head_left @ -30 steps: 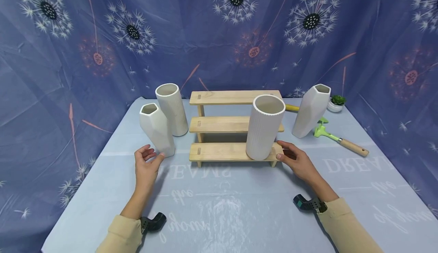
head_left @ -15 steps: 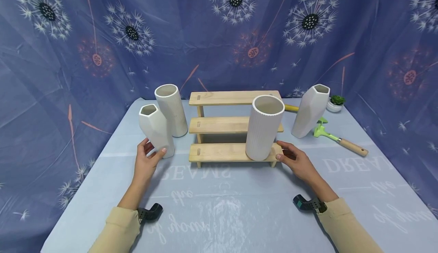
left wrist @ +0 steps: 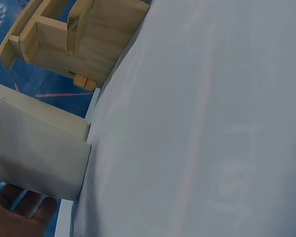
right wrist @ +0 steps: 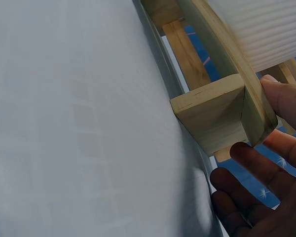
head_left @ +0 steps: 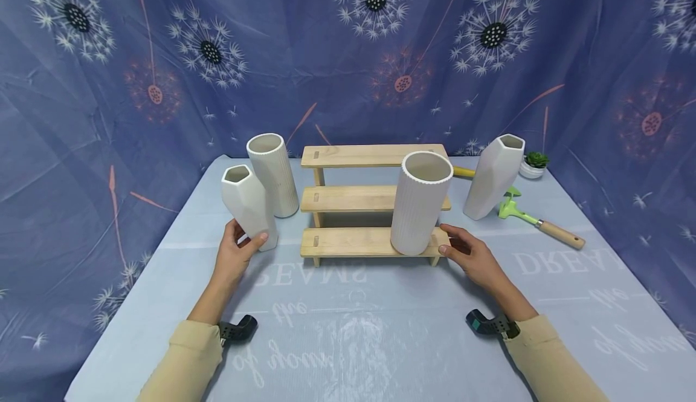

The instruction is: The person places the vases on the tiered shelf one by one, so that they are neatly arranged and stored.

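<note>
At the left of the head view my left hand holds a white faceted vase low down, thumb on its front and fingers on its left side. The vase stands upright on the table, also in the left wrist view, with fingers along it. My right hand grips the right end of the lowest step of a three-tier wooden stand. In the right wrist view its thumb lies on the step's end, with the fingers near the underside. A white ribbed cylindrical vase stands on that step.
Behind the left vase stands a second ribbed cylindrical vase. To the right are another faceted vase, a green hand tool with a wooden handle, a yellow handle and a small potted succulent. A patterned curtain encloses the table.
My left hand has moved slightly up and in, closing from beside the faceted vase to a hold around its lower part. The right hand, stand and vases look unmoved.
</note>
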Demonstrator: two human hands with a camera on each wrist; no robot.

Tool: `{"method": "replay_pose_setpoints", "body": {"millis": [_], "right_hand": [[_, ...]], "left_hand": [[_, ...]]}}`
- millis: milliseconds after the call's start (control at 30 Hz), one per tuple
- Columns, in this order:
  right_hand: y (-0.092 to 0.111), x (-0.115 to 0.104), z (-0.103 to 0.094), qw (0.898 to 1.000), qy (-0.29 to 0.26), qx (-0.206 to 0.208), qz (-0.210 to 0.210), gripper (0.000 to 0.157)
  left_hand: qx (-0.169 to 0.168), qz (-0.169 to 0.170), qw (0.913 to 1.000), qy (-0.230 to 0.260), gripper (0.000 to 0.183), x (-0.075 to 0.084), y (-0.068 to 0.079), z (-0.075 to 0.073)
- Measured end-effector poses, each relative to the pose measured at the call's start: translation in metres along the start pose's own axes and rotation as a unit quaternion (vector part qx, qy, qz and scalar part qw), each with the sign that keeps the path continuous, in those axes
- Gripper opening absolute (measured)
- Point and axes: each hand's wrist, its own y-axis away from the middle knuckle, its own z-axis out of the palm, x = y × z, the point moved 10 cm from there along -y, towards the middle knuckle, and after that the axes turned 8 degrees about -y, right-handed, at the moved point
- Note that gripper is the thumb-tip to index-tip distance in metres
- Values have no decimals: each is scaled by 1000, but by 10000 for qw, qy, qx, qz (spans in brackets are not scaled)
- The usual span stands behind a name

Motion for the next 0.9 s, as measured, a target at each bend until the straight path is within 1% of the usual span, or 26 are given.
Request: {"method": "replay_pose_setpoints", "body": {"millis": [167,467,900], "right_hand": [[0,-1,0,10000,6,-4,-37,60],[0,0,0,10000,27,26,-44,60],[0,0,-1,10000,34,42,-55,60]], "left_hand": [[-47,21,10000,18,78,-1,-3,0],[-20,106,9999,-76,76,1,-9,-1],[-37,66,10000,-23,71,1,-13,-1]]}}
